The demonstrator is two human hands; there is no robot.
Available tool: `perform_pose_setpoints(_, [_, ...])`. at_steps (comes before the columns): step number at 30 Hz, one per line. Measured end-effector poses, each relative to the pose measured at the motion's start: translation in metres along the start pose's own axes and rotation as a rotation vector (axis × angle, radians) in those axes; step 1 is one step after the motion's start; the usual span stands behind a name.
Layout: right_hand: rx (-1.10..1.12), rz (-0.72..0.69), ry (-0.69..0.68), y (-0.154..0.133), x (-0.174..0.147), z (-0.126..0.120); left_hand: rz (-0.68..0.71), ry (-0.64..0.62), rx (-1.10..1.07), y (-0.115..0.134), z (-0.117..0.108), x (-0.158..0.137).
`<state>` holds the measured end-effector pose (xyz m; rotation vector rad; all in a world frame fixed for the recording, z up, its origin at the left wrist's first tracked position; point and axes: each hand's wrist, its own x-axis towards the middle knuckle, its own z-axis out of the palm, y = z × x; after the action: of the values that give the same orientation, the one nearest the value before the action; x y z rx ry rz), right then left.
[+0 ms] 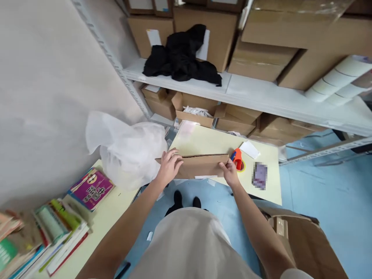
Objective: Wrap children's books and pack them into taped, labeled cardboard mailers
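Observation:
A flat brown piece of cardboard (200, 166) is held up between my two hands at the near edge of the pale yellow table (209, 141). My left hand (169, 167) is bent around its left end, fingers over the top edge. At the right end, my right hand (230, 170) pinches it with the thumb on the near face. Just beyond my right hand lies an orange tape dispenser (237, 158) with a yellow roll. White paper (249, 149) rests behind the dispenser. Whether the cardboard is a folded box or a single sheet, I cannot tell.
White translucent plastic wrap (130, 151) bulges at the left. Books (91, 188) are piled on a side table. Ahead is a shelf (247, 93) with cartons, a black cloth (183, 56) and white rolls (338, 77). A large carton (308, 244) stands on the floor at right.

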<state>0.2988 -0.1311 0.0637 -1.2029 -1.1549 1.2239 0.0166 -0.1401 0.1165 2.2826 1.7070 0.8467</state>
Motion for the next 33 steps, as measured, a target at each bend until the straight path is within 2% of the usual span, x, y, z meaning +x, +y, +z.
perform_pose_setpoints(5, [-0.094,-0.007,0.098,0.0,0.014,-0.017,0.095,-0.041,-0.08,-0.004,0.025,0.046])
perform_pose_setpoints(10, [-0.301,-0.029,0.028,-0.022,0.028,-0.032,0.231,-0.177,-0.097,-0.013,0.035,0.09])
perform_pose_setpoints(13, [-0.42,0.086,0.083,-0.039,0.04,-0.028,0.325,-0.24,-0.098,-0.023,0.042,0.113])
perform_pose_setpoints(15, [-0.574,0.177,0.084,-0.05,0.05,-0.021,0.401,-0.276,-0.103,-0.033,0.047,0.124])
perform_pose_setpoints(19, [-0.974,0.228,-0.052,-0.068,0.065,-0.003,0.497,-0.33,-0.136,-0.049,0.057,0.139])
perform_pose_setpoints(26, [-1.481,0.242,-0.262,-0.075,0.066,0.026,0.516,-0.384,-0.191,-0.048,0.064,0.15])
perform_pose_setpoints(30, [-1.645,0.311,-0.28,-0.072,0.072,0.028,0.536,-0.428,-0.211,-0.047,0.058,0.148])
perform_pose_setpoints(31, [-1.662,0.33,-0.272,-0.072,0.075,0.027,0.503,-0.408,-0.212,-0.048,0.057,0.145])
perform_pose_setpoints(33, [-1.661,0.342,-0.253,-0.07,0.081,0.023,0.338,-0.283,-0.208,-0.051,0.058,0.14])
